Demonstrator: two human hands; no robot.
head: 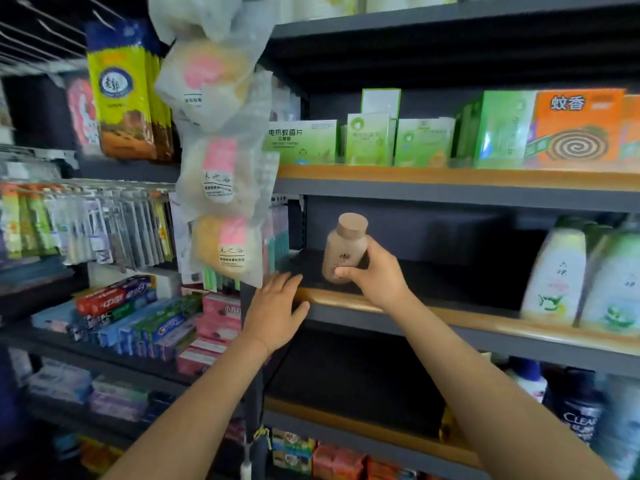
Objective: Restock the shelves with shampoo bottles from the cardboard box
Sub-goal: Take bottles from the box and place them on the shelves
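Bottle (344,247), beige with a brown cap, stands upright at the left end of the middle shelf (433,315). The right hand (375,271) grips its lower body, fingers curled round it. The left hand (277,306) lies spread, fingers straight, at the shelf's front edge.
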